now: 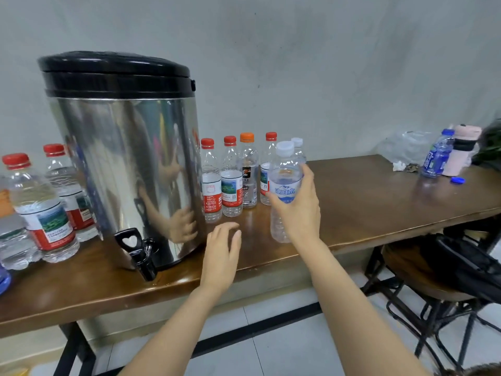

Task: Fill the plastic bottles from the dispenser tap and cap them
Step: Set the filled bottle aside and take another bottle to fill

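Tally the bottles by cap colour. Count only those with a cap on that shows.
Red-capped bottles: 5
Orange-capped bottle: 1
White-capped bottles: 2, one held by the right hand
Blue-capped bottle: 1
Total: 9
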`<state>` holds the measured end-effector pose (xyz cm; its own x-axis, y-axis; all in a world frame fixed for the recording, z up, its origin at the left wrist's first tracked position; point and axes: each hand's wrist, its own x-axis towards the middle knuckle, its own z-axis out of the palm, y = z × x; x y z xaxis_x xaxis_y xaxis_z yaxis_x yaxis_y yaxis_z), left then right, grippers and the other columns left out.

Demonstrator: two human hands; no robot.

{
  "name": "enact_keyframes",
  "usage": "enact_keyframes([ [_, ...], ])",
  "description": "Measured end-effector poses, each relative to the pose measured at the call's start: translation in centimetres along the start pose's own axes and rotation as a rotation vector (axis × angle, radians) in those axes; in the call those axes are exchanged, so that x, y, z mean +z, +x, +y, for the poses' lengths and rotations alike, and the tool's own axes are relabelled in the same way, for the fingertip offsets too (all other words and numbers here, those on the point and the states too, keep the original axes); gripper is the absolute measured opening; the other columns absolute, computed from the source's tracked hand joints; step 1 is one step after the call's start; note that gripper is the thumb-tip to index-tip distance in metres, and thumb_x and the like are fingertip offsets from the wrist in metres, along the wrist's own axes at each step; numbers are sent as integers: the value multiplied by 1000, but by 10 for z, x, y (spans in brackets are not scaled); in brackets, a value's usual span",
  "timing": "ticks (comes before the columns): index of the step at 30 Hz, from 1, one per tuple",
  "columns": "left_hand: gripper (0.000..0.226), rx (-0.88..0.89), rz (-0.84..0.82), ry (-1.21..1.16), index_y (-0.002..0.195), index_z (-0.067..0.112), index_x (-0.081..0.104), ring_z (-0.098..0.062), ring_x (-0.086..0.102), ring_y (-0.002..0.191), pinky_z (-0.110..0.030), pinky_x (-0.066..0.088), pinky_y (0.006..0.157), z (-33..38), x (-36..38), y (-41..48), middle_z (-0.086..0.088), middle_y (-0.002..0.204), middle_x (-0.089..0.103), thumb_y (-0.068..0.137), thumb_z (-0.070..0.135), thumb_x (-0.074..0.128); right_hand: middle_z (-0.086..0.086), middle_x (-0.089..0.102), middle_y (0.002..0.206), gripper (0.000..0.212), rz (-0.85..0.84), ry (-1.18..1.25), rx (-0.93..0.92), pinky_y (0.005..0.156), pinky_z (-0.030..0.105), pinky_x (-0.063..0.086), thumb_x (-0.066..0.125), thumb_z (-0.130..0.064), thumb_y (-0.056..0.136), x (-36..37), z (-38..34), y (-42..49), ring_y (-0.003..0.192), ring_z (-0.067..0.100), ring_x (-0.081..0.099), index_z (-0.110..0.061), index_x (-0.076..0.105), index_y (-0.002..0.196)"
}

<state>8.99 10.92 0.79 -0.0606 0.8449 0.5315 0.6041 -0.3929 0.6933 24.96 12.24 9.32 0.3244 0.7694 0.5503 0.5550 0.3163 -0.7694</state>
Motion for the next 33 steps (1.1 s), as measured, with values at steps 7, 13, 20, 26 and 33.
enact_keyframes([
  [7,21,76,149,-402,119,11,61,-1,61,104,-10,45,85,66,-110,-27,4,114,66,99,7,55,-15,56,136,90,-300,258,-38,100,43,50,84,-37,71,20,-45,-94,122,8,56,-45,29,141],
  [13,39,-18,-90,-481,137,22,52,2,57,120,-14,48,91,60,-177,-55,13,130,61,98,24,51,-23,59,127,84,-504,387,-40,98,34,52,84,-28,72,35,-75,-171,115,-3,58,-44,36,139],
  [20,41,-104,-189,-646,134,24,56,-10,57,125,-25,50,96,32,-213,-86,9,135,62,94,26,53,-33,61,116,80,-613,411,-15,92,23,52,85,-21,73,52,-85,-213,109,-6,60,-55,40,129],
  [26,30,-220,41,-715,114,20,70,-14,66,110,-28,52,89,13,-210,-98,0,116,73,85,24,65,-37,59,115,81,-640,345,-26,94,27,53,84,-17,73,70,-84,-227,110,-5,59,-58,41,128],
  [33,26,-346,373,-593,92,30,75,-15,66,96,-30,55,86,5,-193,-100,-11,113,65,80,7,79,-19,54,131,91,-556,139,-19,90,36,53,82,-30,77,96,-80,-246,115,4,56,-51,27,146],
])
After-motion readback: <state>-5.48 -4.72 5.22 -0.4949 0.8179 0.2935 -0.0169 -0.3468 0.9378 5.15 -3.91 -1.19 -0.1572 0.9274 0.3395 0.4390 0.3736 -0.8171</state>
